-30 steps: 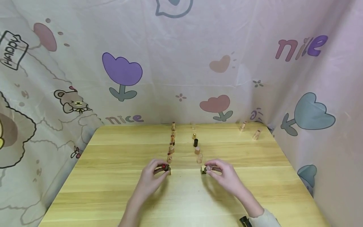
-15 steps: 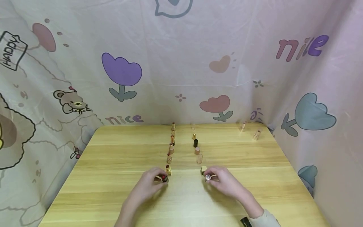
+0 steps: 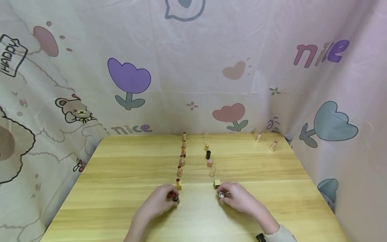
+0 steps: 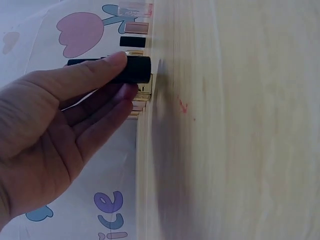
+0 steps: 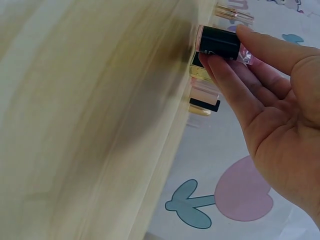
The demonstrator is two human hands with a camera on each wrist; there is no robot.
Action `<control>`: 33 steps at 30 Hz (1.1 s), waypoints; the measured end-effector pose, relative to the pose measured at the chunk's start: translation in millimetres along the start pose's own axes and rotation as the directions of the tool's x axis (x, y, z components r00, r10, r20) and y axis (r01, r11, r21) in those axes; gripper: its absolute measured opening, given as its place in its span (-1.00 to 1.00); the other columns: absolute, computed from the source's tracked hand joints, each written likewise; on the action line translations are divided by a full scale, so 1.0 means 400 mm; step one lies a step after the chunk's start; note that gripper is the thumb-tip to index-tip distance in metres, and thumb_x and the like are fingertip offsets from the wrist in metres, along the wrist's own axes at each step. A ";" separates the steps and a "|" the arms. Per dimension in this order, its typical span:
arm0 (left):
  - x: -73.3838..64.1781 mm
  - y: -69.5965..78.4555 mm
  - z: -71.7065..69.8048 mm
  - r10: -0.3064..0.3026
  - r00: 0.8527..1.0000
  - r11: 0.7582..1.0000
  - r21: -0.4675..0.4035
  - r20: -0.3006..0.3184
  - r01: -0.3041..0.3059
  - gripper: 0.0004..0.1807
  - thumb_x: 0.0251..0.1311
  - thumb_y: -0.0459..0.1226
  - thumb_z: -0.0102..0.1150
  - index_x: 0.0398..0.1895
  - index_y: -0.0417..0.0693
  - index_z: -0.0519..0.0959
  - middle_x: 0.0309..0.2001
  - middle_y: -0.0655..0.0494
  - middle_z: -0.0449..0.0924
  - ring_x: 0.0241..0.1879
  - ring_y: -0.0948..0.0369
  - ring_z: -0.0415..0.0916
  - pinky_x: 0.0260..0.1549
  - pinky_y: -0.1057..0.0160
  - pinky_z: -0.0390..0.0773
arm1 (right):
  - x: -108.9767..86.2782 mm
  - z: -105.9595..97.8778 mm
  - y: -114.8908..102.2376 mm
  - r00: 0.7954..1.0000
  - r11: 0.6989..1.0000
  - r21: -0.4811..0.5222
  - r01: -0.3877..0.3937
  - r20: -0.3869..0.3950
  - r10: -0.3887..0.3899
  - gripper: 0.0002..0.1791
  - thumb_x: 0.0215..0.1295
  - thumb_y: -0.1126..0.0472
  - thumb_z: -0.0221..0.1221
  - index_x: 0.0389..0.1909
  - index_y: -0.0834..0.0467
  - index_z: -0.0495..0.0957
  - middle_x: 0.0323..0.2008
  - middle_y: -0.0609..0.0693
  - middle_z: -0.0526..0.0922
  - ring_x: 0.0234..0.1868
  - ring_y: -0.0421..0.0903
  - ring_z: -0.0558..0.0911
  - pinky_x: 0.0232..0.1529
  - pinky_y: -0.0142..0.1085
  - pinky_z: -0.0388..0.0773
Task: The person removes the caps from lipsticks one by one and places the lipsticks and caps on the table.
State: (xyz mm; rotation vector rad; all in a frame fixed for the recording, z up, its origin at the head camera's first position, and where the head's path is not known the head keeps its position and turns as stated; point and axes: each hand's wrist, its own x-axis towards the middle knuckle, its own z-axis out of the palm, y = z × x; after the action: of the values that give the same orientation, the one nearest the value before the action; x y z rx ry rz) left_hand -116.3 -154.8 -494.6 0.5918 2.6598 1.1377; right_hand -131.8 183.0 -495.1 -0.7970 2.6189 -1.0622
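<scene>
My left hand [image 3: 158, 201] pinches a black lipstick tube [image 4: 137, 70] between thumb and fingertips, upright and close over the table; its red tip [image 3: 174, 195] points up. Across from it, my right hand [image 3: 240, 199] pinches a black cap with a clear top [image 5: 219, 43], its rim close to the tabletop. Just beyond the left hand stands an uncapped gold lipstick [image 3: 178, 184], nearest in a row of several uncapped lipsticks running to the back. A square gold cap [image 3: 217, 184] stands right beyond the right fingers, heading a matching row with a clear cap [image 3: 213, 171] and a black cap [image 3: 208, 155].
Two rose-gold lipstick tubes [image 3: 273, 146] stand at the table's back right. A black cylinder [image 3: 260, 237] lies by the right sleeve at the front. Behind the wooden table [image 3: 121, 174] hangs a printed curtain [image 3: 181, 50].
Both hands have come toward the front with the lipstick and its cap, drawing away from the two rows. The gold lipstick, partly covered by the left hand before, now shows fully.
</scene>
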 end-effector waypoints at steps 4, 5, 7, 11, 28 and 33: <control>0.001 -0.001 0.003 -0.016 1.000 1.000 0.010 0.013 0.015 -0.71 0.04 -0.44 0.50 -0.15 -0.17 0.67 -0.22 0.18 0.63 -0.20 0.22 0.57 -0.12 0.16 0.73 | 0.002 0.003 0.003 1.000 1.000 -0.007 -0.007 0.007 0.007 -0.74 0.24 0.40 0.37 -0.06 0.24 0.66 -0.11 0.05 0.75 -0.08 -0.11 0.73 0.02 -0.28 0.73; 0.001 -0.002 0.004 -0.019 1.000 1.000 0.016 0.014 0.019 -0.71 0.03 -0.43 0.51 -0.15 -0.16 0.67 -0.22 0.19 0.63 -0.21 0.23 0.57 -0.12 0.17 0.73 | 0.002 0.004 0.003 1.000 1.000 -0.005 -0.008 0.010 0.008 -0.74 0.24 0.41 0.37 -0.05 0.24 0.66 -0.11 0.05 0.75 -0.09 -0.12 0.73 0.02 -0.28 0.73; 0.000 -0.002 0.004 -0.024 1.000 1.000 0.018 0.014 0.024 -0.71 0.03 -0.43 0.51 -0.15 -0.16 0.67 -0.23 0.19 0.62 -0.21 0.23 0.56 -0.13 0.18 0.72 | 0.003 0.005 0.003 1.000 1.000 0.000 -0.016 0.014 0.016 -0.74 0.24 0.40 0.37 -0.05 0.24 0.66 -0.11 0.04 0.75 -0.09 -0.14 0.72 0.02 -0.29 0.72; 0.001 -0.003 0.003 -0.020 1.000 1.000 0.007 0.007 0.020 -0.70 0.02 -0.43 0.52 -0.15 -0.18 0.67 -0.23 0.17 0.63 -0.21 0.21 0.56 -0.14 0.17 0.72 | 0.006 0.006 0.004 1.000 1.000 0.015 -0.017 0.023 0.017 -0.71 0.23 0.41 0.38 -0.02 0.25 0.66 -0.11 0.03 0.75 -0.10 -0.18 0.72 0.01 -0.31 0.72; 0.005 -0.015 0.007 -0.015 1.000 1.000 -0.016 0.011 0.015 -0.72 0.05 -0.44 0.52 -0.16 -0.18 0.67 -0.25 0.19 0.62 -0.24 0.22 0.54 -0.22 0.24 0.68 | -0.010 -0.035 0.008 0.994 1.000 0.028 -0.008 -0.107 0.010 -0.55 0.30 0.13 0.41 0.14 0.23 0.63 0.05 0.04 0.74 0.04 0.02 0.73 0.13 -0.09 0.70; 0.008 -0.019 0.010 -0.003 1.000 1.000 -0.010 0.008 0.003 -0.72 0.05 -0.42 0.52 -0.17 -0.16 0.67 -0.25 0.21 0.62 -0.24 0.25 0.54 -0.21 0.23 0.69 | -0.005 -0.061 0.022 0.936 0.999 0.027 0.048 -0.349 -0.035 -0.56 0.29 0.20 0.41 0.15 0.23 0.62 0.09 0.08 0.73 0.06 0.11 0.73 0.17 -0.08 0.67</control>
State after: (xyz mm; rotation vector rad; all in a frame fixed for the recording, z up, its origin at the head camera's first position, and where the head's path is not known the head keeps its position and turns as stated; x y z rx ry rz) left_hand -120.0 -155.6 -503.0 0.5895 2.6464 1.1447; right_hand -143.0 203.8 -483.7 -0.7145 2.8705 -1.3698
